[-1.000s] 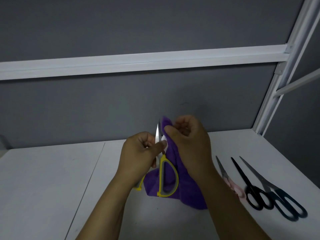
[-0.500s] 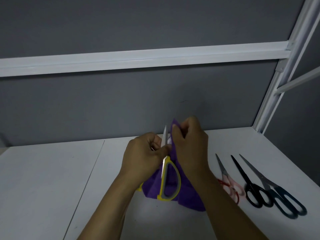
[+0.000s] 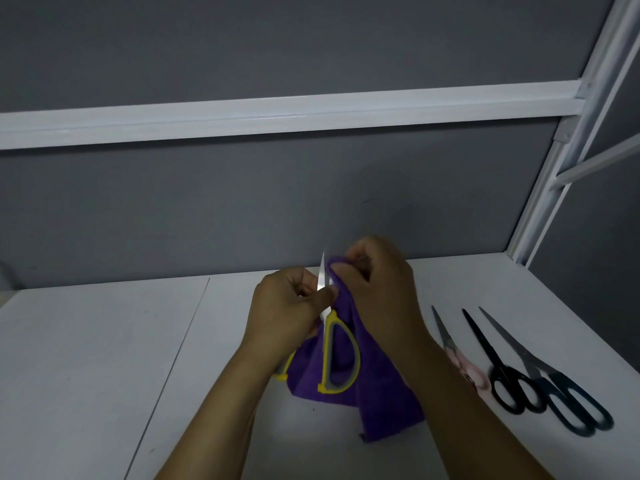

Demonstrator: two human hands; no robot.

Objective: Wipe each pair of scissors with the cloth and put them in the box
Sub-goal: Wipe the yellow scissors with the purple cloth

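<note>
Fingers [image 3: 348,271] pinching cloth [image 3: 381,403] on yellow scissors [image 3: 329,355], forearm [image 3: 460,393] hiding seemingly pink pair [image 3: 467,370]

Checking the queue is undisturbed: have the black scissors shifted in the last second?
No. The black scissors lie the same way beside the dark blue scissors, equally far from the white frame post.

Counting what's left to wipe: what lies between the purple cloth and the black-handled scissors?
Pink-handled scissors, partly under the right forearm, lie between the purple cloth and the black-handled scissors, as the head view shows.
</note>
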